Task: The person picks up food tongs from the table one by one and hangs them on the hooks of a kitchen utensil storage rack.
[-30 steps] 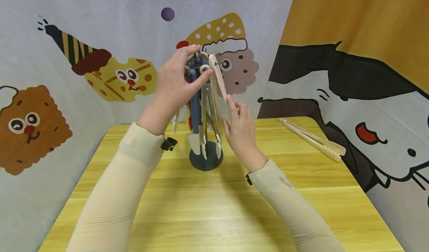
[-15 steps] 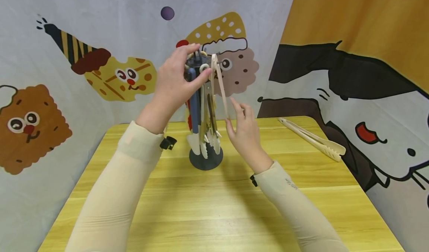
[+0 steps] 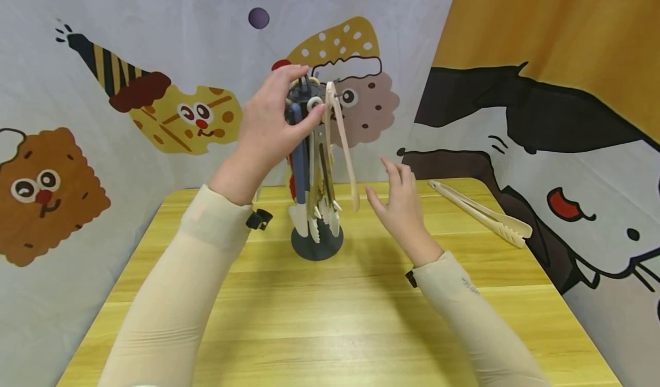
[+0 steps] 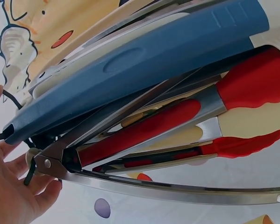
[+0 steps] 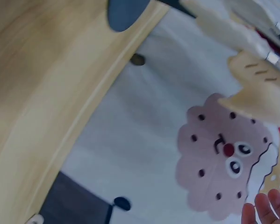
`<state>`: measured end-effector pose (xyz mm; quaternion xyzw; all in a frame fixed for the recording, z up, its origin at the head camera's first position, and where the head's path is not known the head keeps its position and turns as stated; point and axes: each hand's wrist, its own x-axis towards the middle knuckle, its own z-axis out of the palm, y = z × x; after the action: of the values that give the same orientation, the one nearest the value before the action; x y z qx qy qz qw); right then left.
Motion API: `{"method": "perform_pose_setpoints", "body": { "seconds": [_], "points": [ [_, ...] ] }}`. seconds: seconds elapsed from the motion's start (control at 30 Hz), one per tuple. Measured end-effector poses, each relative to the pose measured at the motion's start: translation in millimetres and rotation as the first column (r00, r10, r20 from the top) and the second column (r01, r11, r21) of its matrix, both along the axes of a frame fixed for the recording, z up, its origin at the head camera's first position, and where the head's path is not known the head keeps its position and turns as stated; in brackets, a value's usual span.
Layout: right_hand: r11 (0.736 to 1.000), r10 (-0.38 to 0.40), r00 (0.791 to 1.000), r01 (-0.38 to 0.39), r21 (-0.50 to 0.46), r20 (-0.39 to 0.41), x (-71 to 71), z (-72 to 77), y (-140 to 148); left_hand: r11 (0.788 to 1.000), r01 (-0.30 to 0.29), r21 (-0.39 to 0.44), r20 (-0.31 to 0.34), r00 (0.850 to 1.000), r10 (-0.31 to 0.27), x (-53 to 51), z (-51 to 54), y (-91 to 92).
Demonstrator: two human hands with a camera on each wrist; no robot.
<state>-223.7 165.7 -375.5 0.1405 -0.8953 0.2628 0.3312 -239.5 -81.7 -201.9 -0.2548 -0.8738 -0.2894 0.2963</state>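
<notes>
A dark utensil stand with a round base stands upright on the table, hung with several tongs. My left hand holds its top, thumb on the near side and fingers over the far side. From a hook at the right hang pale beige tongs, their legs spread. To the right of them, apart, my right hand is in the air with loosely bent fingers and holds nothing. The left wrist view shows blue tongs and red-tipped tongs on the stand.
Another pair of beige tongs lies on the wooden table at the back right. A cloth backdrop printed with cartoon foods rises behind the table and along its sides.
My right hand has left the hanging beige tongs and moved right. The tongs' free leg now hangs lower and steeper. The other hanging tongs have swung closer together. My left hand stays put.
</notes>
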Motion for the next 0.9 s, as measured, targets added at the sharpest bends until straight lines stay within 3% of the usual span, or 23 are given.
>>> {"method": "perform_pose_setpoints", "body": {
  "seconds": [0.17,0.3,0.57,0.9],
  "points": [
    [0.999,-0.045,0.993,0.043,0.022,0.112,-3.8,-9.2,25,1.0,-0.001,0.02,0.033,0.999,0.001,1.0,0.8,1.2],
    [0.997,-0.079,0.97,0.073,0.035,0.231,-7.9,-16.0,48,1.0,0.001,0.023,0.035,0.999,-0.002,0.8,0.2,1.3],
    [0.985,-0.166,0.92,0.142,0.094,0.354,-17.3,-29.3,99,1.0,0.019,0.01,-0.031,0.999,-0.019,-1.6,-1.7,-0.3],
    [0.962,-0.272,0.821,0.219,0.162,0.501,-22.5,-37.1,152,0.999,0.036,-0.018,-0.038,0.999,-0.036,0.9,-2.6,-4.5]
  ]
}}
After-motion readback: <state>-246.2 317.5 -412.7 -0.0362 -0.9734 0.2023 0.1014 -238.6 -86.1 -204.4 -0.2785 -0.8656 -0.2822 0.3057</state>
